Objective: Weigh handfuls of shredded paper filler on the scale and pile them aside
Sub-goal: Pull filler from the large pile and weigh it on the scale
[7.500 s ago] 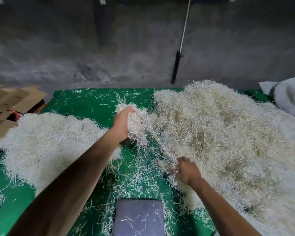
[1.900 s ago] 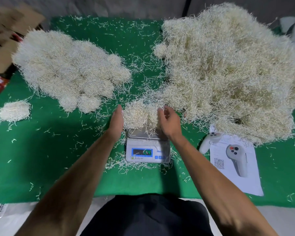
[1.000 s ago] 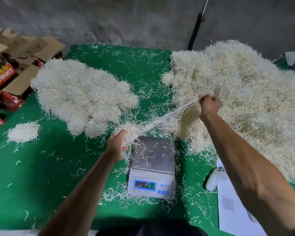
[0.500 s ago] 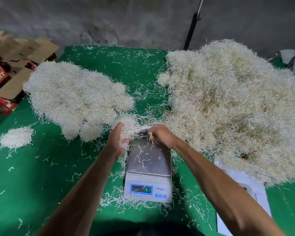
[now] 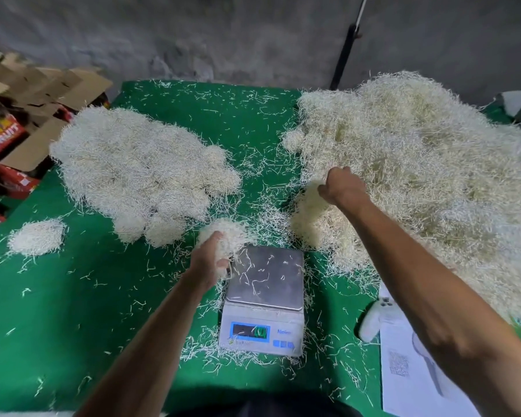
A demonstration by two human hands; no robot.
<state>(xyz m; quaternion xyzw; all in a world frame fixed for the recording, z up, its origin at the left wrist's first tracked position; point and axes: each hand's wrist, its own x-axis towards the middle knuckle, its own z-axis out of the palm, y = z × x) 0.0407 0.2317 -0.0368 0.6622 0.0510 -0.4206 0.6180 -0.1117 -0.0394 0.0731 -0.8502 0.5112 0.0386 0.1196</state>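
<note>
Our left hand [image 5: 209,260] clutches a handful [image 5: 223,236] beside the bare scale [image 5: 265,278], ready for weighing, while our right hand [image 5: 342,188] pinches extra shreds from the big heap [image 5: 427,176].

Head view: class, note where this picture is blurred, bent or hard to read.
Head view: the scale display is smeared and unreadable; the right hand and its forearm near the frame edge look soft with motion; the wide lens bows the green table edges; light is dim and even, without glare.
</note>
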